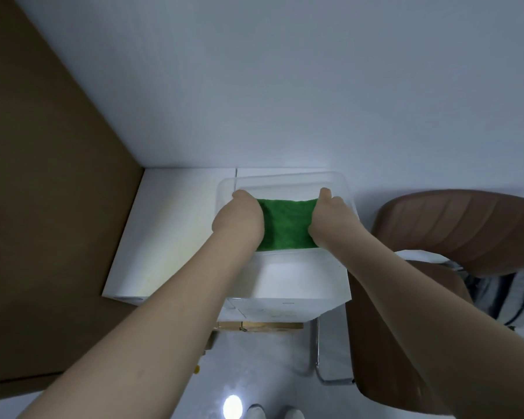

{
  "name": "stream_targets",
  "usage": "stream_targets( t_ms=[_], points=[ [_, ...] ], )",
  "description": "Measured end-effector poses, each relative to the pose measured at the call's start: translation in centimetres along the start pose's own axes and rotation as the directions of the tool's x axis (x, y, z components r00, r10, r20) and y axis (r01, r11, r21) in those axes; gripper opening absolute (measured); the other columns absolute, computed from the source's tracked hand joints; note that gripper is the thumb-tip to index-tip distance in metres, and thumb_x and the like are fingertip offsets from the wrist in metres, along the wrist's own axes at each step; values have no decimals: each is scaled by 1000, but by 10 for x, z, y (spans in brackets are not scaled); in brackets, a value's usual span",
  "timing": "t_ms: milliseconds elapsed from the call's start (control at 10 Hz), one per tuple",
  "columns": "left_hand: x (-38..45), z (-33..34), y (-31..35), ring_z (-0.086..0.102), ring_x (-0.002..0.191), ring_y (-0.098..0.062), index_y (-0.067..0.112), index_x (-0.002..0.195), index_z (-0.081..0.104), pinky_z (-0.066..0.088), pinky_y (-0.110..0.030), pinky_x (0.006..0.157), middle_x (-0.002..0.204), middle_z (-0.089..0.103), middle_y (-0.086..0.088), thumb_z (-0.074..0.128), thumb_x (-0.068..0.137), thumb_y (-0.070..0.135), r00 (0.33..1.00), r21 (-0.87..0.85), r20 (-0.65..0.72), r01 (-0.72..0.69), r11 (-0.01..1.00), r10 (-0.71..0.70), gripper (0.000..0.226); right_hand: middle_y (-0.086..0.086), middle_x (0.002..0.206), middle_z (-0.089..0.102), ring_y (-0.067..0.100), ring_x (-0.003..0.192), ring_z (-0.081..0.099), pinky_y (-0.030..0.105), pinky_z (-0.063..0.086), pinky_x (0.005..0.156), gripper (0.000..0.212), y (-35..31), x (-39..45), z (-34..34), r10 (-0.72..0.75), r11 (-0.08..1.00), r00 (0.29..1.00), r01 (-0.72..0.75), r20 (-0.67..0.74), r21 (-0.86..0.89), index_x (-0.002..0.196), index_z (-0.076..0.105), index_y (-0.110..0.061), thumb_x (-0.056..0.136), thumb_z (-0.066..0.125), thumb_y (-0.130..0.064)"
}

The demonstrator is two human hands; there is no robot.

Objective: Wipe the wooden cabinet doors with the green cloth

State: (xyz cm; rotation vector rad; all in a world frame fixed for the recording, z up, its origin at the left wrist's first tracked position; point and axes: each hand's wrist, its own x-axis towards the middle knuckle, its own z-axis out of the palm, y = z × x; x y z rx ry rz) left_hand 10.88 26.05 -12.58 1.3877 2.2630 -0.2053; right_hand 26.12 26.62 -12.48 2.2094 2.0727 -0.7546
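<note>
A green cloth (286,223) is stretched flat inside a clear plastic tub (344,184) that stands on a white unit. My left hand (239,220) grips the cloth's left edge, and my right hand (330,222) grips its right edge. Both hands have their fingers curled under, so the fingertips are hidden. The brown wooden cabinet side (43,192) fills the left of the view, well left of my hands.
The white unit (164,237) stands against a white wall, with cardboard under it. A brown padded chair (454,234) with a metal frame stands at the right, with striped fabric on its seat. Pale glossy floor lies below, and my shoes show at the bottom edge.
</note>
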Motion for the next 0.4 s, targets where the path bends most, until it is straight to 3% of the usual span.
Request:
stream_targets(
  t_ms=[100, 200, 300, 400],
  points=[
    [-10, -10, -1, 56, 118, -30, 2, 146, 31, 47, -37, 92, 134, 54, -13, 51, 91, 6, 998, 107, 30, -62, 992, 59, 58, 18, 127, 51, 34, 108, 56, 35, 38, 72, 58, -3, 0, -6, 48, 999, 998, -48, 39, -6, 143, 26, -3, 91, 53, -1],
    [-29, -30, 1, 59, 100, -25, 5, 125, 53, 44, -30, 77, 103, 60, -8, 51, 94, 9, 984, 258, 139, -141, 956, 108, 32, 16, 121, 54, 32, 106, 59, 35, 39, 71, 48, -8, -4, -16, 44, 998, 997, -42, 56, -40, 137, 32, -3, 93, 52, -4],
    [-42, -52, 3, 55, 82, -24, 11, 102, 55, 45, -30, 67, 82, 49, -4, 49, 89, 4, 980, 282, 95, -193, 940, 173, 16, 8, 95, 46, 28, 87, 52, 35, 40, 67, 36, -14, -19, -38, 2, 991, 999, 3, 34, -136, 128, 39, -4, 96, 53, -10],
    [-67, -78, -2, 49, 66, -18, 12, 80, 50, 38, -28, 52, 79, 49, -3, 46, 85, 2, 964, 204, -45, -247, 947, 262, 12, 3, 83, 43, 21, 72, 48, 31, 35, 56, 21, -22, -40, -69, -60, 982, 998, 57, -16, -181, 115, 46, -7, 96, 53, -12]
  ],
)
